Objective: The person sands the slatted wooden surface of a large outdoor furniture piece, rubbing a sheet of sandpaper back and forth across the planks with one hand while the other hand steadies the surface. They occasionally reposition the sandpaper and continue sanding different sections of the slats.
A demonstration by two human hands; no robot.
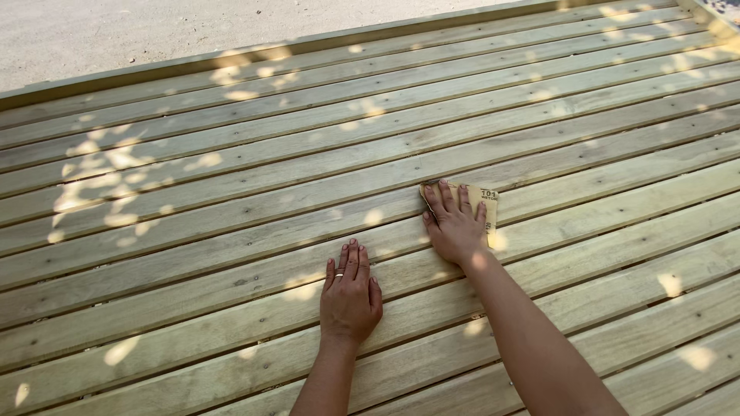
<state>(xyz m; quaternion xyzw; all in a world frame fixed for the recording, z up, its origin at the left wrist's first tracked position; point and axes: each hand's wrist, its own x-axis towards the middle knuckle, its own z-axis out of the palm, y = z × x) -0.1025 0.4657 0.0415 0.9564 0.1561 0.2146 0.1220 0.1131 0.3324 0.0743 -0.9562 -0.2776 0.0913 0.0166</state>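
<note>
My right hand (453,223) lies flat, fingers together, pressing a tan sheet of sandpaper (487,202) onto a plank of a pale wooden deck (231,231). The sheet sticks out past my fingertips and to the right of the hand. My left hand (351,296), with a ring on one finger, rests palm down on the bare planks a little nearer to me and to the left. It holds nothing.
The deck's long planks run left to right with narrow gaps and rows of screw heads, dappled with sun spots. Its raised far edge board (231,58) borders sandy ground (154,31) beyond.
</note>
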